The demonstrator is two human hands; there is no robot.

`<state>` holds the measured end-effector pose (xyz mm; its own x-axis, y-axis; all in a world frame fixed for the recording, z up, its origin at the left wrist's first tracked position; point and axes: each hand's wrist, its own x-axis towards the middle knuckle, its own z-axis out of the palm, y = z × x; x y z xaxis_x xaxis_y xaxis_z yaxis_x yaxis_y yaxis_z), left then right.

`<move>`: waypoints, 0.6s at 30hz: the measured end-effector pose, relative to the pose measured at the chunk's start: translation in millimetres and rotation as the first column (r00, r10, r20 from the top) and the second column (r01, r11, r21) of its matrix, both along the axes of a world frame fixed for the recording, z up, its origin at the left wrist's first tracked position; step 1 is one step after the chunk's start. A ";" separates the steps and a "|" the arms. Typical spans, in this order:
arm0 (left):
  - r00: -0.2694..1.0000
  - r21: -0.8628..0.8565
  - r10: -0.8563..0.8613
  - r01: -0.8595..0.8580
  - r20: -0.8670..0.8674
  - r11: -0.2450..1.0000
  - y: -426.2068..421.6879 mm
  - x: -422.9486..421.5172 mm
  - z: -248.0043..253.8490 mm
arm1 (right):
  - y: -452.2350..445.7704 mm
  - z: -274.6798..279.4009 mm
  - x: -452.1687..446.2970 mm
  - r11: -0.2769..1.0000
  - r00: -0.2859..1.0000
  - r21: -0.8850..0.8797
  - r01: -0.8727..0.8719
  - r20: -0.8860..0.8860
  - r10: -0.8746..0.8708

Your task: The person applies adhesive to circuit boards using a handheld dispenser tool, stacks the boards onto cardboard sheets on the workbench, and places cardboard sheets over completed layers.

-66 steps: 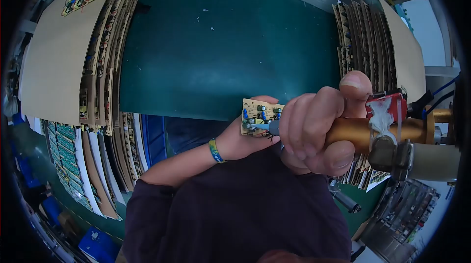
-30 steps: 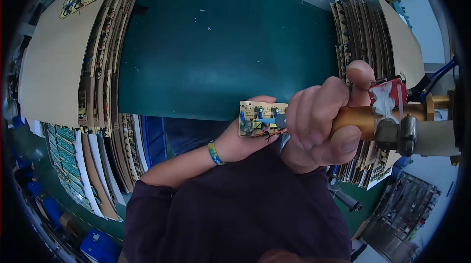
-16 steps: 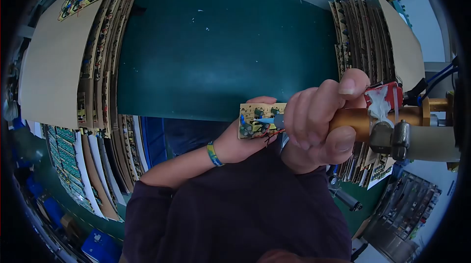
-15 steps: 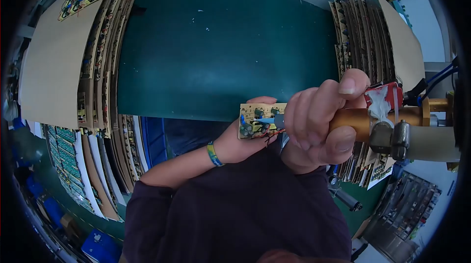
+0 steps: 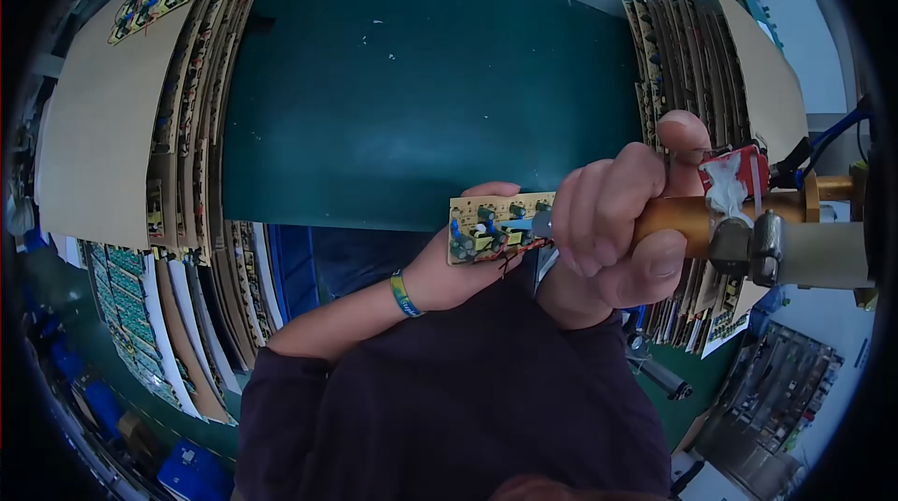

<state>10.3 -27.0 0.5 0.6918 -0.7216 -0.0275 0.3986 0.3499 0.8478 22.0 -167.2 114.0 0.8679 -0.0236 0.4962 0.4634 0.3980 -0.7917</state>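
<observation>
My left hand (image 5: pixel 447 269) is closed around a small circuit board (image 5: pixel 465 245), tilted toward me over the table's near edge. Capacitors, yellow parts and thin wires stand on the board, and a white blob (image 5: pixel 481 229) sits among them. A brass-coloured glue gun (image 5: pixel 690 225) is gripped in my right hand (image 5: pixel 617 220), its tapered pale blue nozzle (image 5: pixel 517 223) pointing left over the board's components. Whether the tip touches them I cannot tell. A red switch (image 5: pixel 748 171) smeared with white is fixed on the gun, beside my raised index finger. Part of the board is hidden behind my right hand.
Beyond my hands lies a green tabletop (image 5: pixel 412 99) with small white specks. Stacks of cardboard sheets with circuit boards between them stand at the left (image 5: pixel 103 117) and the right (image 5: pixel 692 71). Blue cables (image 5: pixel 842 138) run near the gun's rear at right.
The board and my left hand have shifted slightly left. The nozzle now lies farther right over the board, and a white blob shows on it. My right index finger has lifted.
</observation>
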 end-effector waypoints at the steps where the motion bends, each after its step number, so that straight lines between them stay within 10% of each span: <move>1: 1.000 -0.007 0.008 -0.008 -0.015 1.000 -0.1 -0.4 -0.3 | -1.2 -1.1 -0.2 1.000 1.000 -0.003 0.003 0.007 -0.003; 18: 1.000 -0.020 0.024 -0.024 -0.019 1.000 0.8 -0.6 4.2 | -9.9 -7.2 -5.1 0.999 0.999 0.006 0.033 -0.003 -0.033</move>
